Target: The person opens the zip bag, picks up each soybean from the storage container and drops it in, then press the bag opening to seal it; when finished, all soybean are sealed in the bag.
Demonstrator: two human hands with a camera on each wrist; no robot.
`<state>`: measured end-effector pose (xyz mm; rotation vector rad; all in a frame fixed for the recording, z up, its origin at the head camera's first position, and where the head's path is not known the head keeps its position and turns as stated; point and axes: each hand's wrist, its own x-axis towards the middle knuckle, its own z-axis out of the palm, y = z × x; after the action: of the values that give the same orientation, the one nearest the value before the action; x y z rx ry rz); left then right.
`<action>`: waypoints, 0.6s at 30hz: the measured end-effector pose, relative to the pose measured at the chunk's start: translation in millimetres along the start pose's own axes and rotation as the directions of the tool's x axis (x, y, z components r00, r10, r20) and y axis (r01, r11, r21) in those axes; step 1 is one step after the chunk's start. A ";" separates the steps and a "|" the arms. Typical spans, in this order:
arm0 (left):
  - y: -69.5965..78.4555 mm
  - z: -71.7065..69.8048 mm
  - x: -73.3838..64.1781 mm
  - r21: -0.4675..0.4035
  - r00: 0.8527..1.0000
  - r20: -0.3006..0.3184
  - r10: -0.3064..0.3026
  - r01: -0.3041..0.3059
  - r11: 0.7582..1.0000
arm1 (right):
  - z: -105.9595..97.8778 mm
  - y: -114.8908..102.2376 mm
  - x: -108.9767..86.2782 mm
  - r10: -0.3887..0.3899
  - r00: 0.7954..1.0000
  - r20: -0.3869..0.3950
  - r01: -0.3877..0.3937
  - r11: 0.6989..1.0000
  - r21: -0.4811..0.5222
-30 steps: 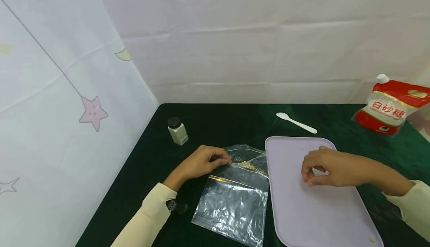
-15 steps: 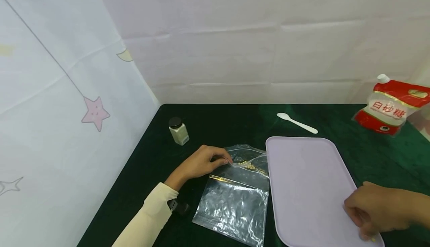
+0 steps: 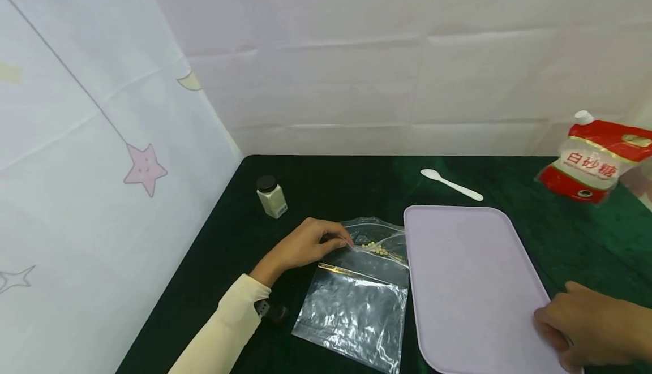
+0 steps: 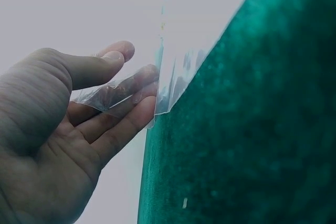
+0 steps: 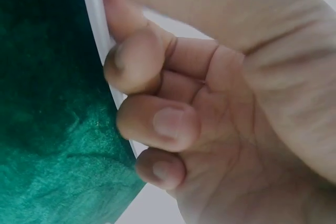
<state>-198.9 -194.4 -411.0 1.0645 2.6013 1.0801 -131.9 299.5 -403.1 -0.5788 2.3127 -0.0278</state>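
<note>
At the tray's [image 3: 474, 283] five o'clock corner, the right hand [image 3: 593, 331] curls together, its hold hidden; at nine o'clock, the left hand [image 3: 300, 246] pinches the bag [image 3: 356, 300].

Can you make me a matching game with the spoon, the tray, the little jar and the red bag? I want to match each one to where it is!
Things:
1. spoon
2. tray
3. jar
4. red bag

Places:
A. far right, leaning by the wall
B. far left, standing by itself
C. lying just behind the tray
D. beside the clear bag, under the right hand

Pairs: 1-C, 2-D, 3-B, 4-A
</note>
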 end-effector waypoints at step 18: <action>0.0 -0.1 1.6 -0.009 1.000 0.002 -0.010 0.010 1.000 | -14.7 4.5 12.0 -0.442 0.800 -0.405 0.464 0.885 -0.048</action>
<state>-200.1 -193.4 -410.7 1.0494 2.5947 1.0873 -151.0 296.4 -401.2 -1.1864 2.4956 -0.4817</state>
